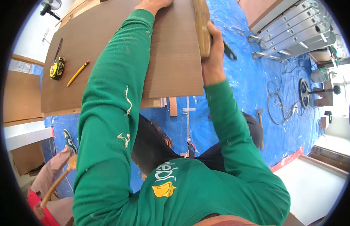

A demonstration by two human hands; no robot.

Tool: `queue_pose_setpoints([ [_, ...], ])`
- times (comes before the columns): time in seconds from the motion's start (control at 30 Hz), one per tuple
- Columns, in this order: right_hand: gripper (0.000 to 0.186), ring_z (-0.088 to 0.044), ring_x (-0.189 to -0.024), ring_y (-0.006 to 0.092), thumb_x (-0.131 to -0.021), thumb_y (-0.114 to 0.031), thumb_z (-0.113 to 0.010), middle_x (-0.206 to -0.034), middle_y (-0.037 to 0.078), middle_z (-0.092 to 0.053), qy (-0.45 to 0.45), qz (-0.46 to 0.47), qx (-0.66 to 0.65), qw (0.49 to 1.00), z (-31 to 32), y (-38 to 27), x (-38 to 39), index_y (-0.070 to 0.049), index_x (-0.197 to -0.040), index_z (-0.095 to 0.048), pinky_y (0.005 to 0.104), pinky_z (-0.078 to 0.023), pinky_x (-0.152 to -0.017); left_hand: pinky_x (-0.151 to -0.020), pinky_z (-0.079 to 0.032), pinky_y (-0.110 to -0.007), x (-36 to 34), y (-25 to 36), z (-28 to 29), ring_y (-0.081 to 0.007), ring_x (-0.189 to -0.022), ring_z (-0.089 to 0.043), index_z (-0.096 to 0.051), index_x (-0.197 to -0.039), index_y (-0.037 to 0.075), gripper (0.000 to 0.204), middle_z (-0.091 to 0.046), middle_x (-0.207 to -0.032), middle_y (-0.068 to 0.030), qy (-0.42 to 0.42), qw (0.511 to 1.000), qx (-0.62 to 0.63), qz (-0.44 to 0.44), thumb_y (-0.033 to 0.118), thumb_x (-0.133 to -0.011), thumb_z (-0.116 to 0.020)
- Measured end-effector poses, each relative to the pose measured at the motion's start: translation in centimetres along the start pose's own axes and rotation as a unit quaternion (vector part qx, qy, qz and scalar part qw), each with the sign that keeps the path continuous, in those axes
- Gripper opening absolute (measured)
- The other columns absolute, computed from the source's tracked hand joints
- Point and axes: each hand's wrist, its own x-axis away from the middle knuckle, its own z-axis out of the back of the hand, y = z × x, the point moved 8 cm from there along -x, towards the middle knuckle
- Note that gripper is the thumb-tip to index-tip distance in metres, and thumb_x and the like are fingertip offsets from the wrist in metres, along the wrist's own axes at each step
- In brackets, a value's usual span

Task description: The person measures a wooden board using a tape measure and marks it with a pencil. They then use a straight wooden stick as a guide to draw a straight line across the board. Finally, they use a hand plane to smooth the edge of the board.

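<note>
Wood strip (202, 28) — right hand (214, 51) grips it, seemingly against panel (171, 56).

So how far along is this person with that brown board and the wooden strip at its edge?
Already out: a tape measure and pencil lie on the brown board. In hand: the right hand grips a wooden strip against the board's right edge, while the left hand presses on the board's far end. No fastening of the strip shows.

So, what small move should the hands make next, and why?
Probably press the wooden strip tighter against the brown panel edge: the right hand grips it there, the left hand braces the panel's far end.
</note>
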Motion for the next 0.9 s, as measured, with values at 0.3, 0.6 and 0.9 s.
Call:
queue_pose_setpoints([
  [0.3, 0.068, -0.057, -0.137, 0.0253, -0.099, -0.048, -0.06, -0.14, 0.014, -0.064, 0.029, -0.009, 0.055, 0.998, 2.5, 0.5, 20.2, 0.0, -0.148, -0.057, 0.0473, -0.039, -0.119, -0.118, -0.045, -0.054, 0.0, 0.0, -0.3, -0.0498, -0.133, -0.059, -0.07, -0.131, -0.007, 0.05, -0.064, -0.139, -0.0347, -0.041, 0.997, -0.064, -0.029, 0.03, -0.104, -0.052],
  [0.6, 0.055, -0.074, -0.099, 0.0206, -0.102, -0.043, -0.066, -0.119, 0.011, -0.073, 0.002, 0.005, 0.042, 0.999, 0.3, -0.2, 1.3, -0.001, -0.137, -0.063, 0.035, -0.063, -0.082, -0.119, -0.043, -0.054, 1.3, 0.9, 0.6, -0.0498, -0.138, -0.055, -0.059, -0.14, -0.012, 0.053, -0.058, -0.145, -0.0351, -0.012, 0.999, -0.016, 0.025, 0.026, -0.104, -0.051],
  [0.9, 0.042, -0.073, -0.096, 0.0223, -0.094, -0.035, -0.079, -0.108, 0.01, -0.072, -0.012, 0.051, -0.043, 0.998, 1.8, -2.0, -12.7, -0.004, -0.119, -0.065, 0.0345, -0.058, -0.081, -0.116, -0.043, -0.059, 1.0, 1.2, 1.1, -0.0548, -0.131, -0.057, -0.061, -0.138, -0.009, 0.049, -0.061, -0.138, -0.0389, 0.016, 0.999, 0.02, -0.029, 0.024, -0.103, -0.051],
])
